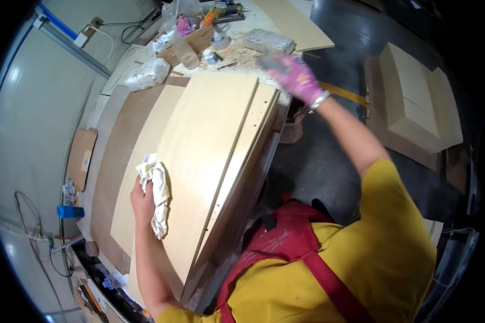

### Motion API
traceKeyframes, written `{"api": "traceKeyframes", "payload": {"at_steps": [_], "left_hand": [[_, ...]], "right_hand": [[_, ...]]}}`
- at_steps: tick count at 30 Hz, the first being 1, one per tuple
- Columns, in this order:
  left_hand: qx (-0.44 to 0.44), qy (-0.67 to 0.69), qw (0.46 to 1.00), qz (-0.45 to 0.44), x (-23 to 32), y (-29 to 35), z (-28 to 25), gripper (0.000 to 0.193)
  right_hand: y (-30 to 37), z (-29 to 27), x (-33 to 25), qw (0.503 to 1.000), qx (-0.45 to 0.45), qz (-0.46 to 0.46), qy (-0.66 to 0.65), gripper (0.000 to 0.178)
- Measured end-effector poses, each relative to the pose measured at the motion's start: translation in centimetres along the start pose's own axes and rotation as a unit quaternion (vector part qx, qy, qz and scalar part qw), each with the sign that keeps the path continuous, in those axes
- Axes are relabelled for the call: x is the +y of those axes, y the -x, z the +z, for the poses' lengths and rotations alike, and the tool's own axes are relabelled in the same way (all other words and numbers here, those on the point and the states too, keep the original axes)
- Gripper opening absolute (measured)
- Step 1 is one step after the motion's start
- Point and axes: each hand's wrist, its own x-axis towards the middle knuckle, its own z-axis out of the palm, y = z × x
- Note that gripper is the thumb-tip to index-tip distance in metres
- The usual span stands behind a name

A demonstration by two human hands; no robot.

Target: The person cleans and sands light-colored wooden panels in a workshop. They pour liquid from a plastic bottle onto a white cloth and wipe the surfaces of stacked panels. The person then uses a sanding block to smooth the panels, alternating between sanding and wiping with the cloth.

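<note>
A pale wooden panel (205, 129) lies on the bench, on top of other pale boards. A lower board (260, 114) shows small drilled holes along its right edge. On the panel's left part, my bare left hand (141, 202) is closed on a crumpled white cloth (159, 194). My right hand (300, 82), in a pink glove, is off the panel's far right corner. Its fingers are closed around a grey block (273, 64), blurred by motion, perhaps a sanding block.
At the bench's far end stand a small white bottle (209, 57), a clear plastic bottle (186, 53), a tape roll (220, 41) and a plastic-wrapped block (268, 41). Another wrapped bundle (148, 74) lies left. Pale boards (415, 97) rest on a brown sheet at right.
</note>
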Motion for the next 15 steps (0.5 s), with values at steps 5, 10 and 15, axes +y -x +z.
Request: {"api": "traceKeyframes", "payload": {"at_steps": [5,10,15], "left_hand": [[0.044,-0.090,0.993,0.067,1.9,-1.0,-0.3,0.024],[-0.109,-0.165,0.924,0.327,9.6,1.3,4.4,0.039],[0.012,-0.122,0.991,-0.043,-4.2,-7.6,-3.4,0.024]], "right_hand": [[2.1,0.3,-7.8,0.971,0.042,-0.072,-0.223,0.057],[2.5,6.6,-11.5,0.867,0.083,0.002,-0.491,0.053],[2.6,7.4,-12.6,0.770,0.081,0.134,-0.619,0.049]]}}
